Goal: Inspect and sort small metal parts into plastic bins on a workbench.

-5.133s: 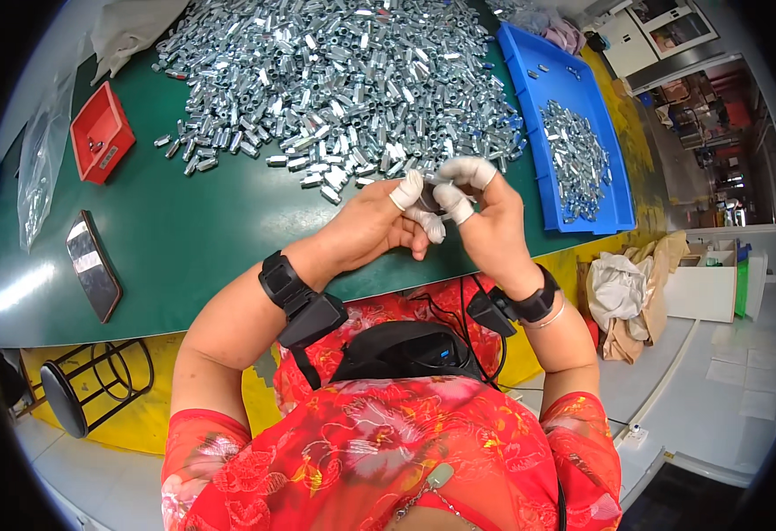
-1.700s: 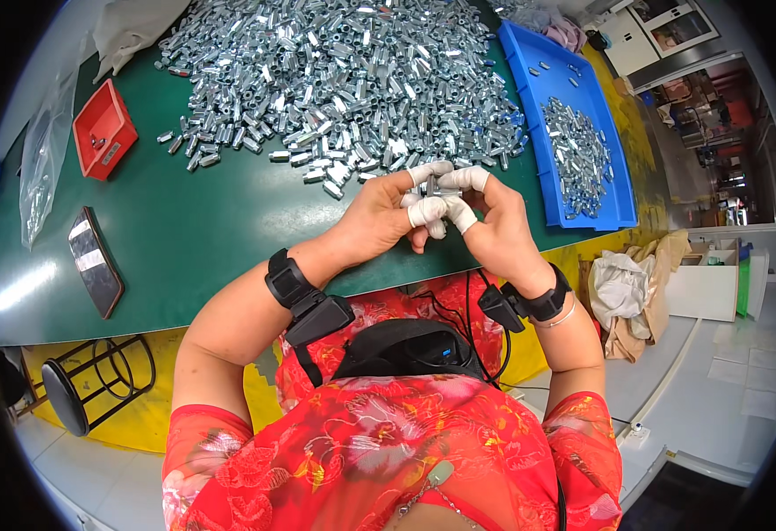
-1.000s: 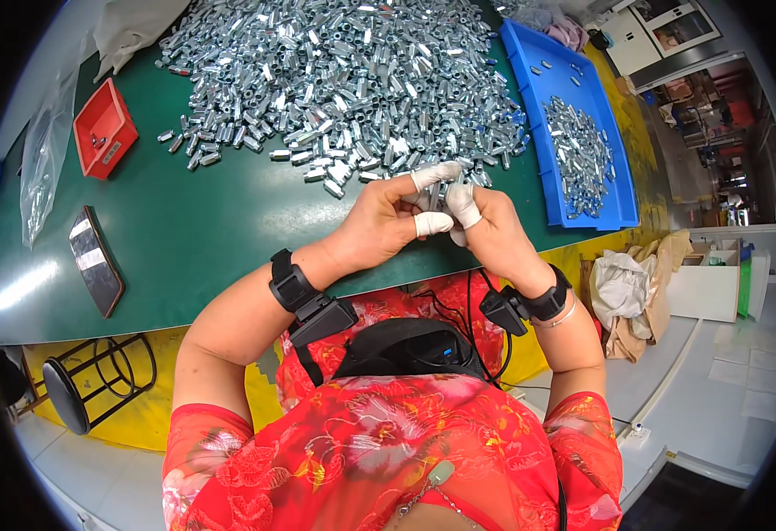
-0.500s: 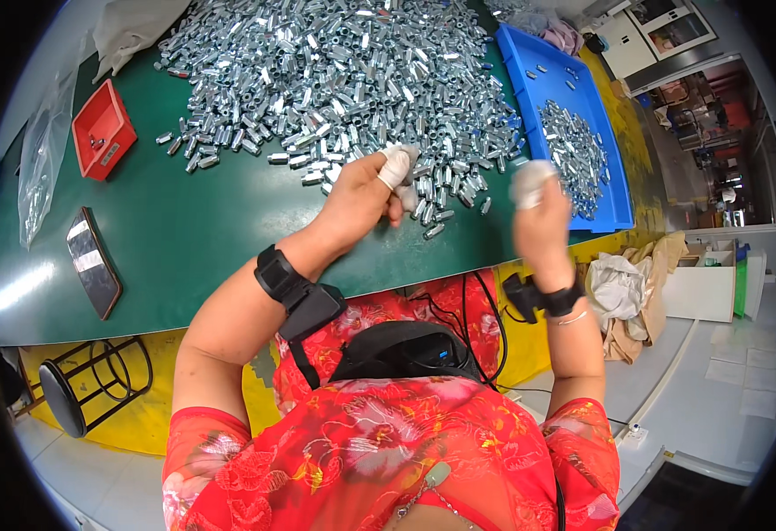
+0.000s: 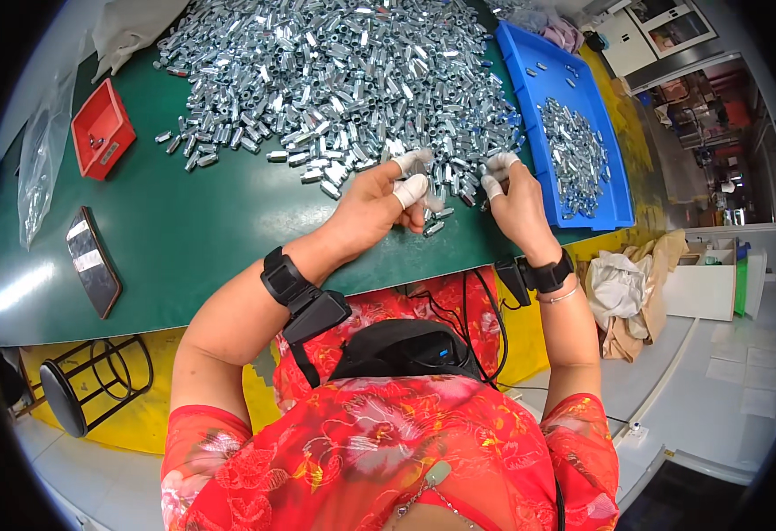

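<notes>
Small silvery metal fittings [image 5: 335,80] lie in a broad heap across the far half of your green-topped bench [image 5: 184,230], and its near edge is where both your hands are working. Your left hand [image 5: 379,203] rests at that near edge with its white-capped fingertips [image 5: 412,188] curled over a few loose pieces; one or two seem pinched under them, but you cannot tell for sure from this view. Your right hand [image 5: 516,208] sits just to the right, its fingers bent down with the capped tips touching the fittings at the heap's right corner; whether it grips one is not clear.

Right of the heap, a shallow blue plastic tray [image 5: 538,88] holds a thinner scatter of the same silvery pieces. At the far left of the bench stands a small red plastic bin [image 5: 100,133], and nearer you on the left lies a dark flat phone [image 5: 93,261]. A clear plastic bag [image 5: 38,177] lies at the left edge. Each of your wrists carries a black strapped band [image 5: 283,276].
</notes>
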A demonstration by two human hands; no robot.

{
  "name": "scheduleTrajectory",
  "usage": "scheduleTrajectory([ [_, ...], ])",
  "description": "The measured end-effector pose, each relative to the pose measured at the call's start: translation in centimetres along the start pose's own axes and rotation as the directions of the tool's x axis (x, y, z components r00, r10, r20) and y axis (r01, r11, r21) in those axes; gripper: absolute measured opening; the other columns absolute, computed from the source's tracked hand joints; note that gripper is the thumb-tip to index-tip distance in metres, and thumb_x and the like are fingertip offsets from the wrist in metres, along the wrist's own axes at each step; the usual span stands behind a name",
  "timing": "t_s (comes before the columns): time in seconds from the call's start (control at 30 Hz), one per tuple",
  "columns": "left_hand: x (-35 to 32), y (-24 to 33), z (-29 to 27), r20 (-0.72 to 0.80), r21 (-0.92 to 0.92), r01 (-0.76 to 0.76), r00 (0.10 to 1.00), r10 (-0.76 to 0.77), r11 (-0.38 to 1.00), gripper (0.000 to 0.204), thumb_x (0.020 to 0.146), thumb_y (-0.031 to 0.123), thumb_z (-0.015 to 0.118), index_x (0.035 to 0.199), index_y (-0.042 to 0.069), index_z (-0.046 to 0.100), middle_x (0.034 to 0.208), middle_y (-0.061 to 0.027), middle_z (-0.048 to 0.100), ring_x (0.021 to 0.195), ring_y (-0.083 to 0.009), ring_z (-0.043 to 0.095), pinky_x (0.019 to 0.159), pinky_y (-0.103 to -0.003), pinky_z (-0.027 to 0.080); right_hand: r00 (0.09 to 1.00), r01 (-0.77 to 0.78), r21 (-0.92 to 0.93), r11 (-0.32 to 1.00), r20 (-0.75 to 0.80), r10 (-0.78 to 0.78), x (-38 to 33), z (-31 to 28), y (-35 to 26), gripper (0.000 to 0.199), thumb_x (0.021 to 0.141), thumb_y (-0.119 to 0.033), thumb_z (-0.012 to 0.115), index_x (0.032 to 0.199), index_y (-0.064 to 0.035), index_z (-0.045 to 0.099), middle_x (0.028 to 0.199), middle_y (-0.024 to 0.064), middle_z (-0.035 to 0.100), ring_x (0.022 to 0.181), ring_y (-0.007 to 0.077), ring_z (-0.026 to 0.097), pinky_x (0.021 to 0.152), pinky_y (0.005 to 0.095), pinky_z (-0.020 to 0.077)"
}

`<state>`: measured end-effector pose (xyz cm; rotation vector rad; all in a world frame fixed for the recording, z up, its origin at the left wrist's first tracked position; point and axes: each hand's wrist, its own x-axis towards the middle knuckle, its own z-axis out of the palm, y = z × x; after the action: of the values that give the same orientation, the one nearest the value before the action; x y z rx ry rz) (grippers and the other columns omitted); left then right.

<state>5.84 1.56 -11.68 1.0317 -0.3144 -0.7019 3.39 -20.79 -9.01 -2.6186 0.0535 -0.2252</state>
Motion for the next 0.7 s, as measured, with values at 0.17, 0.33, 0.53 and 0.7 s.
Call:
scheduleTrajectory([
  [0.17,-0.2,0.3,-0.6,0.102,-0.152,0.114,0.990,-0.100,0.982,0.050,0.093,0.033,0.046,0.132,0.004,0.036,0.088,-0.0094,0.060,0.066,-0.0105,0.055,0.066,-0.025,0.049,0.997,0.072,0.332,0.941,-0.030,-0.065,-1.1,-0.4,-6.1,0.013,0.080,0.002,0.057,0.092,0.0004,0.061,0.092,0.0096,0.058,0.080,0.0152,0.060,0.069,0.0263,0.0490],
  [0.33,-0.1,0.7,-0.9,0.234,-0.206,0.172,0.965,-0.122,0.963,0.049,0.092,0.030,0.049,0.131,0.004,0.037,0.089,-0.0081,0.060,0.069,-0.0106,0.055,0.066,-0.025,0.048,0.973,0.178,0.488,0.854,0.043,-0.228,-1.6,-0.7,-7.5,0.016,0.079,0.005,0.057,0.094,0.0011,0.060,0.099,0.0094,0.057,0.084,0.0150,0.059,0.073,0.0263,0.0497],
  [0.53,-0.5,0.6,0.6,0.156,-0.060,-0.039,0.987,0.048,0.997,0.052,0.089,0.023,0.055,0.133,0.004,0.035,0.089,-0.0050,0.058,0.072,-0.0102,0.054,0.067,-0.024,0.046,0.964,0.064,0.429,0.901,0.205,-0.166,-1.5,-2.0,-7.7,0.016,0.079,0.006,0.057,0.094,0.0010,0.061,0.092,0.0083,0.061,0.081,0.0151,0.061,0.074,0.0266,0.0499],
  [0.7,-0.7,0.7,0.6,0.152,-0.057,-0.056,0.986,0.064,0.997,0.054,0.088,0.017,0.056,0.135,0.005,0.033,0.092,-0.0040,0.058,0.073,-0.0105,0.054,0.068,-0.024,0.046,0.987,0.041,0.499,0.866,0.116,-0.114,-2.0,-1.1,-7.6,0.013,0.080,0.003,0.057,0.093,0.0009,0.060,0.083,0.0075,0.064,0.073,0.0139,0.061,0.069,0.0251,0.0496],
])
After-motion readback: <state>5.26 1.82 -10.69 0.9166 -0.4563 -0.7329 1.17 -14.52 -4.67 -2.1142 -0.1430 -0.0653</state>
